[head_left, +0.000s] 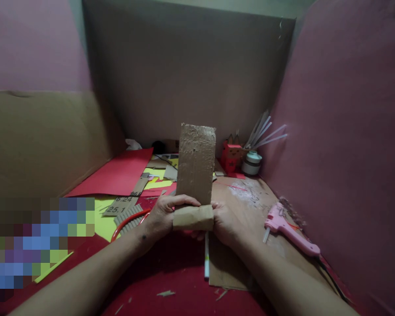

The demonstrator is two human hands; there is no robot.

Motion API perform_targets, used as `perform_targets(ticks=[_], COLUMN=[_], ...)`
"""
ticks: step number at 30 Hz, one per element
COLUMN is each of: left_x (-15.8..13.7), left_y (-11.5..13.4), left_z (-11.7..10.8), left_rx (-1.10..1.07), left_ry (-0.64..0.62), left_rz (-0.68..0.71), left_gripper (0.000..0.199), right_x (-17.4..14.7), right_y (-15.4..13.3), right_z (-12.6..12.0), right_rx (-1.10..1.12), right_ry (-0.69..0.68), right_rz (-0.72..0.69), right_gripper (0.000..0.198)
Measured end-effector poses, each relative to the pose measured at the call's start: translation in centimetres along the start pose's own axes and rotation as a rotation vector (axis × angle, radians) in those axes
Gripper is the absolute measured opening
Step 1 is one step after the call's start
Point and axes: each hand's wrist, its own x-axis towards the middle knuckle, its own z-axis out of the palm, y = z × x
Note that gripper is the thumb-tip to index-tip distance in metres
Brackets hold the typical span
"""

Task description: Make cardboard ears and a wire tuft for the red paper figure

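Observation:
Between my two hands stands a strip of brown cardboard [196,164], its upper part upright and its near end bent into a folded flap [193,218]. My left hand [162,215] grips the left side of the fold, with the thumb or a finger lying across the top edge. On the right side my right hand [223,221] pinches the same piece; some of its fingers are hidden behind the flap. Just left of my left hand lie red-handled scissors [120,229], partly covered by it. Below my right hand a white stick [207,259] rests along a flat cardboard sheet [232,270].
A pink glue gun [287,228] lies at the right. Behind are a red box with a drawn face [230,156], a small lidded jar [251,163] and several glue sticks [266,131]. Red paper [115,173] and scraps cover the left. Tall cardboard walls [190,74] surround the table.

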Motion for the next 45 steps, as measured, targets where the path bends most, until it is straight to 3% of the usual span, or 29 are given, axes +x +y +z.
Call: perform_targets(ticks=[6, 13, 16, 22, 29, 37, 45], left_x=[-0.5, -0.1, -0.3, -0.8, -0.9, 0.9, 0.9], left_y=[1.0, -0.4, 0.1, 1.4, 1.2, 1.6, 1.4], left_z=[0.2, 0.0, 0.2, 0.4, 0.0, -2.2, -2.1], left_rx=[0.073, -0.072, -0.102, -0.003, 0.0, 0.233, 0.35], left_ry=[0.063, -0.057, -0.107, -0.036, -0.128, -0.068, 0.074], left_rz=[0.009, 0.04, -0.008, -0.037, -0.012, 0.207, 0.224], left_gripper=[0.019, 0.035, 0.033, 0.022, 0.02, 0.041, 0.014], right_x=[0.0, -0.2, -0.1, 0.0, -0.1, 0.1, 0.2], right_y=[0.1, -0.1, 0.0, 0.4, -0.1, -0.2, -0.5], right_z=[0.0, 0.0, 0.0, 0.0, 0.3, -0.2, 0.1], right_rx=[-0.005, -0.01, -0.003, 0.022, 0.033, -0.003, 0.04], right_ry=[-0.008, -0.002, -0.008, -0.002, 0.019, 0.032, 0.092], right_rz=[0.002, 0.008, 0.015, 0.028, 0.054, -0.032, -0.093], right_gripper=[0.026, 0.036, 0.037, 0.035, 0.038, 0.038, 0.034])
